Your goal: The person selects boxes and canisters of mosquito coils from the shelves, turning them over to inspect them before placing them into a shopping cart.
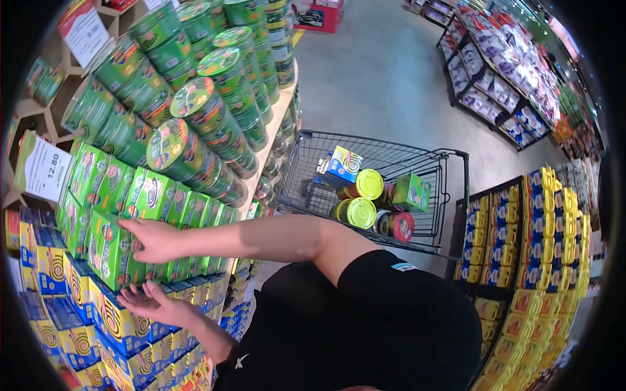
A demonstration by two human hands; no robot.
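My right hand point(155, 241) reaches across to the left and grips a green mosquito-coil box point(109, 254) with a dark spiral print, at the front of a row of like boxes. Its thumb side lies on the box's upper edge; some fingertips are hidden. Just below, my left hand point(153, 304) is open, palm up, fingers spread, near the box's lower edge and holding nothing. More green boxes point(151, 195) stand behind and beside it. Under them are stacked blue-and-yellow boxes point(120, 316), also with spirals.
A black wire shopping cart point(385, 144) stands to the right, holding yellow-lidded tubs point(370, 185), a red-lidded one and some boxes. Green tubs point(195, 98) are stacked above the boxes, near a price card point(47, 168). Shelves of yellow-handled bottles point(541, 241) stand at the right.
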